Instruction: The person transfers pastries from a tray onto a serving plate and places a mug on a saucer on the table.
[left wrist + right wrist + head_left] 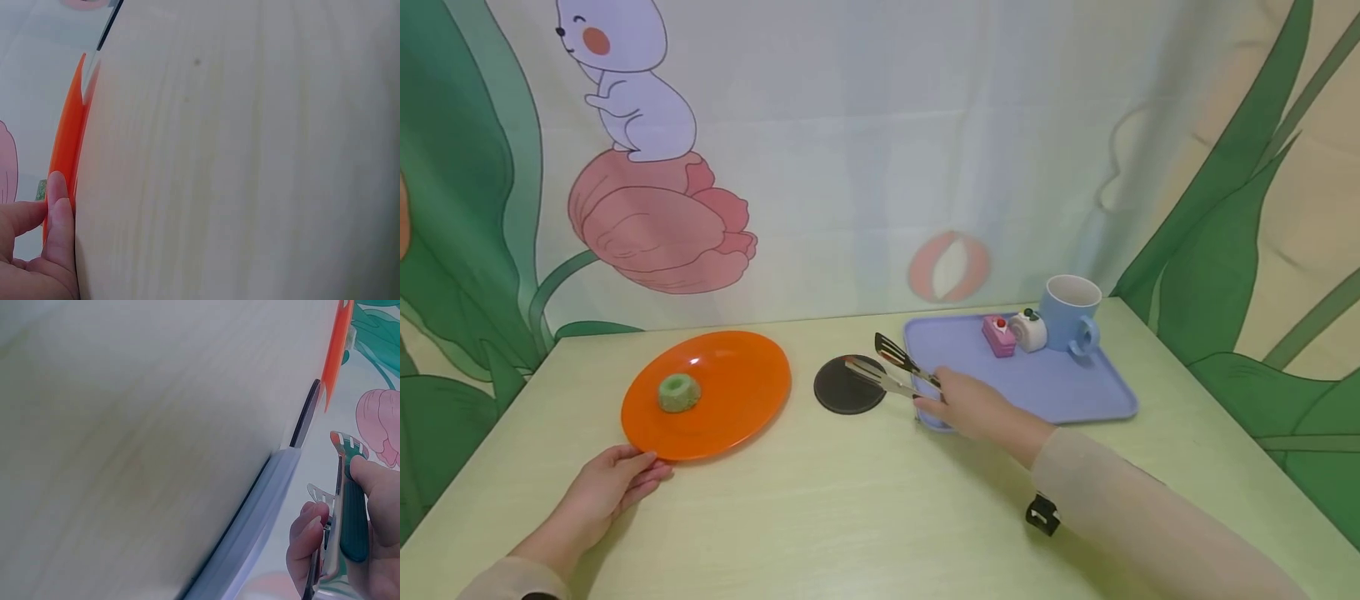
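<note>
Left of the tray [1060, 387], the left hand [613, 487] pinches the orange plate [737, 379], seemingly to steady it, while the right hand [966, 406] grips tongs [887, 382] over the tray's edge.

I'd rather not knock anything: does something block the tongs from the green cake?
Nothing tall shows between the tongs and the green cake; only the flat black disc and the rim of the orange plate lie along the way.

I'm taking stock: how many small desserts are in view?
3: a green ring on the orange plate, a pink slice and a white roll on the lavender tray.
</note>
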{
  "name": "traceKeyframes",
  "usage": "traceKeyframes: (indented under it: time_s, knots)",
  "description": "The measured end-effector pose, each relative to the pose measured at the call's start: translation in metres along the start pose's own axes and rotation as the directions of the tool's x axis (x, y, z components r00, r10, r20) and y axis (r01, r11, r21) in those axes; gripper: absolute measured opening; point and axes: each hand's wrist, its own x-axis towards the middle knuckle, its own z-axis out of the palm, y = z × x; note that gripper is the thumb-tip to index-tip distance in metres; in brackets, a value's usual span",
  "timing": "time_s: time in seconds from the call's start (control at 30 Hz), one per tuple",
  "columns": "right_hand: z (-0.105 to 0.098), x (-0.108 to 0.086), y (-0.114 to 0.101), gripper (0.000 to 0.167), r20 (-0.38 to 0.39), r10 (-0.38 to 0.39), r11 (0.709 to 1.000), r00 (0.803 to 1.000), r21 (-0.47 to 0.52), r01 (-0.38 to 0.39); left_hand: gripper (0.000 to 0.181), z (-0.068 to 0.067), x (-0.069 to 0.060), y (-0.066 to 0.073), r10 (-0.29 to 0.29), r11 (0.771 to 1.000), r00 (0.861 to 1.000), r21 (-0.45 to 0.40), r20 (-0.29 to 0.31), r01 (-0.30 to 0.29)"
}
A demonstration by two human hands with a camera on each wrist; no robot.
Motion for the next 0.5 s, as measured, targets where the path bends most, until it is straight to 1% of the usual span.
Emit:
traceKeyframes:
  time_s: [0.2,0.37,0.5]
  knots:
    - [-0.003,-0.004,0.007,0.042,-0.021,-0.005,1.0,1.0,0.013,0.005,0.056,0.002,0.001,0.0,0.006,1.0,1.0,0.012,-0.001,-0.006]
    - [-0.005,-0.006,0.012,0.046,-0.024,-0.008,1.0,1.0,0.008,0.008,0.052,0.003,0.0,0.002,0.001,1.0,1.0,0.003,-0.005,-0.001]
    - [-0.005,-0.006,0.013,0.046,-0.017,0.002,1.0,1.0,0.019,-0.002,0.05,0.001,-0.001,0.002,-0.001,1.0,1.0,-0.004,-0.007,0.001]
